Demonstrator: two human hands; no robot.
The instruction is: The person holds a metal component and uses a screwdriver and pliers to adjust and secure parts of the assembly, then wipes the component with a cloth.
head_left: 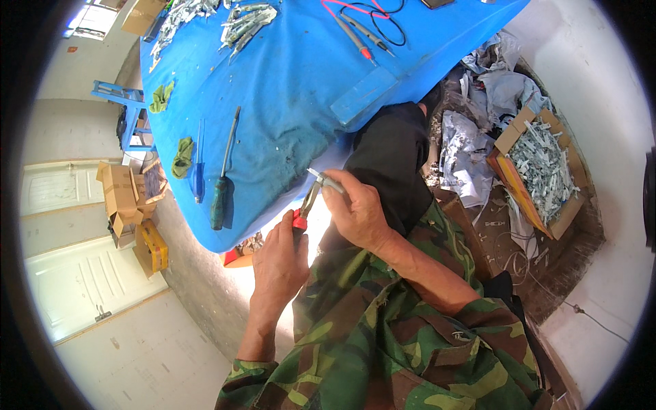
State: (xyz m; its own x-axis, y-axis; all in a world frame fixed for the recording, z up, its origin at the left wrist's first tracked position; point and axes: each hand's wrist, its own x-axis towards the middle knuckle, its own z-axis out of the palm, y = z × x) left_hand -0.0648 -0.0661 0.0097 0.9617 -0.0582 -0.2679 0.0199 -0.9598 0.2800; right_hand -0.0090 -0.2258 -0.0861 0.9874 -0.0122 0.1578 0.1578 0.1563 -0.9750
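My left hand [279,260] is wrapped round the red handles of a pair of pliers [300,219], at the table's near edge above my lap. The metal jaws point up to a small, slim grey-white part [331,182]. That part is pinched between the thumb and fingers of my right hand [359,210], with its pale tip sticking out to the left. The jaws meet or overlap the part; my fingers hide how far they close on it. Left of the hands, a screwdriver with a dark green handle [219,203] lies on the blue cloth beside a thinner blue screwdriver [199,179].
Heaps of slim metallic pieces [247,26] lie on the blue-covered table [273,89], near red and black test probes [355,42] and crumpled green scraps [182,158]. At right stand an open carton [523,188] of similar pieces and plastic bags [466,154]. Cardboard boxes [119,191] are at left.
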